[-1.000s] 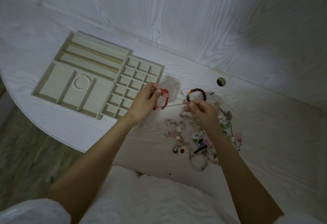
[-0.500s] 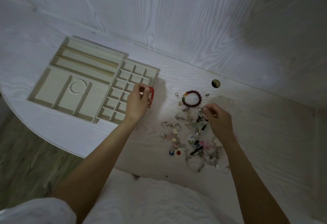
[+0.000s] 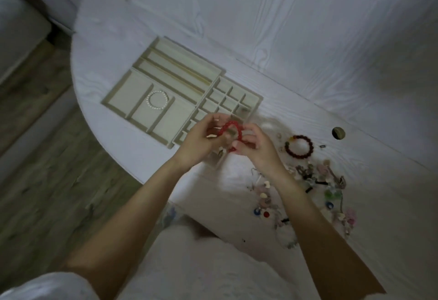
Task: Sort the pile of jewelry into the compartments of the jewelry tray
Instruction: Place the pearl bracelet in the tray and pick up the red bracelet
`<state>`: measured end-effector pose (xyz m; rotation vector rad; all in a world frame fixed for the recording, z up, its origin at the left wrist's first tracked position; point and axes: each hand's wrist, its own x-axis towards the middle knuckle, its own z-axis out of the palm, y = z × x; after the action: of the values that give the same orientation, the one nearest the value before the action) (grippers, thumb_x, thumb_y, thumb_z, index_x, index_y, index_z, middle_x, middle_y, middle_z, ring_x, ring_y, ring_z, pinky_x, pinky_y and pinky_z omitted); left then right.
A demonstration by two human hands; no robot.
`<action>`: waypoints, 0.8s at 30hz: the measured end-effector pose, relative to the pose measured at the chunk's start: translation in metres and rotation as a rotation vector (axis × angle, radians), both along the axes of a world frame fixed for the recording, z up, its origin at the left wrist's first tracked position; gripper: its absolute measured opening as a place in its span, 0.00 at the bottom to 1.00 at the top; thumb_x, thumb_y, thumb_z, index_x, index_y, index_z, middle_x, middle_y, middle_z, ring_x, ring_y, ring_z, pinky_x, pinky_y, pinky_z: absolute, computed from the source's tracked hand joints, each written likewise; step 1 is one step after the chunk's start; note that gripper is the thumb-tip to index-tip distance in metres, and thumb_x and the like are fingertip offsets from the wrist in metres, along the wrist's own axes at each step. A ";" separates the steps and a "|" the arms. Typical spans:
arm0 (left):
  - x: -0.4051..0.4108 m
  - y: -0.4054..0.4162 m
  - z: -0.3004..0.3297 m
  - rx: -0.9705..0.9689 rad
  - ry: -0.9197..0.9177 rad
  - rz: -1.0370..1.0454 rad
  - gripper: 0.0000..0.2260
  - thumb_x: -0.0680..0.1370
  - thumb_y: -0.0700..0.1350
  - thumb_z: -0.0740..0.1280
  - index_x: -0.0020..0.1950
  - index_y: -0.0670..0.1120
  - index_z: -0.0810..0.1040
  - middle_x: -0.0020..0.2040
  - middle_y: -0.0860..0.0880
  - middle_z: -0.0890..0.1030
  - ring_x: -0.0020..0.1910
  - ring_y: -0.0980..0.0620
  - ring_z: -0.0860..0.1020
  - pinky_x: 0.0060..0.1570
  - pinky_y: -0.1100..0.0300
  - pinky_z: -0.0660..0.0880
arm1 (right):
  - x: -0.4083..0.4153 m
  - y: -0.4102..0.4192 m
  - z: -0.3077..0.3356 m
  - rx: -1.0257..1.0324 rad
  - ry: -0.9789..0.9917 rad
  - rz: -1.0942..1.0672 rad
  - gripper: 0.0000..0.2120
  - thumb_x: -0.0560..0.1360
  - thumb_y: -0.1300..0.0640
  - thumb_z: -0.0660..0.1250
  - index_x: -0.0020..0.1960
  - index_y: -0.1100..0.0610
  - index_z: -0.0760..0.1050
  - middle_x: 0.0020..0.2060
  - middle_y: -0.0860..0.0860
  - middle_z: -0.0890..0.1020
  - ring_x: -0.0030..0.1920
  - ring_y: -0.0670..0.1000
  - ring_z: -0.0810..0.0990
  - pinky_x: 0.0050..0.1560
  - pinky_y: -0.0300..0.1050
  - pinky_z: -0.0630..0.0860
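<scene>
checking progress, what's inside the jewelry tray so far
One white bead bracelet lies in a middle large compartment of the jewelry tray. The hands and red bracelet cover some small compartments.

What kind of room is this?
Probably a room at home. A white wood-grain desk with a cable hole stands on a wooden floor, with a jewelry tray on it.

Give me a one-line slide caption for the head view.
Both hands, left and right, hold a red bead bracelet above the jewelry tray; the pile waits at right.
</scene>
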<state>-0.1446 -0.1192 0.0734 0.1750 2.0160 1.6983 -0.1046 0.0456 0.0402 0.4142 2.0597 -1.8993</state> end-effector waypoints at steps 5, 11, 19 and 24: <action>-0.026 -0.094 -0.020 -0.134 -0.002 0.091 0.12 0.75 0.31 0.67 0.54 0.44 0.78 0.50 0.46 0.81 0.46 0.53 0.81 0.49 0.63 0.76 | -0.055 -0.070 0.001 -0.039 -0.079 0.153 0.11 0.75 0.67 0.66 0.48 0.54 0.67 0.49 0.60 0.80 0.40 0.54 0.84 0.40 0.45 0.81; -0.088 -0.183 -0.033 -0.355 0.147 0.243 0.08 0.74 0.35 0.70 0.49 0.46 0.78 0.49 0.47 0.81 0.38 0.63 0.80 0.42 0.72 0.74 | -0.134 -0.168 -0.012 -0.002 -0.038 0.163 0.07 0.75 0.67 0.65 0.44 0.57 0.70 0.52 0.59 0.78 0.37 0.53 0.84 0.41 0.43 0.81; -0.146 -0.232 -0.064 -0.792 0.493 0.090 0.14 0.76 0.39 0.66 0.62 0.40 0.77 0.62 0.42 0.78 0.59 0.41 0.75 0.61 0.54 0.67 | -0.193 -0.220 -0.019 0.171 -0.052 0.107 0.10 0.78 0.67 0.59 0.57 0.58 0.73 0.46 0.56 0.80 0.35 0.51 0.82 0.44 0.46 0.81; -0.148 -0.254 -0.082 -0.932 0.769 -0.162 0.14 0.74 0.41 0.64 0.59 0.45 0.79 0.59 0.48 0.80 0.60 0.40 0.73 0.56 0.46 0.67 | -0.194 -0.219 -0.025 0.707 0.311 0.348 0.14 0.77 0.64 0.61 0.60 0.58 0.76 0.56 0.54 0.78 0.53 0.52 0.77 0.54 0.47 0.76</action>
<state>-0.2923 -0.3734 -0.0082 0.7038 3.0050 0.4526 -0.2991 -0.1738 0.0147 -0.1091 2.7576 -1.0479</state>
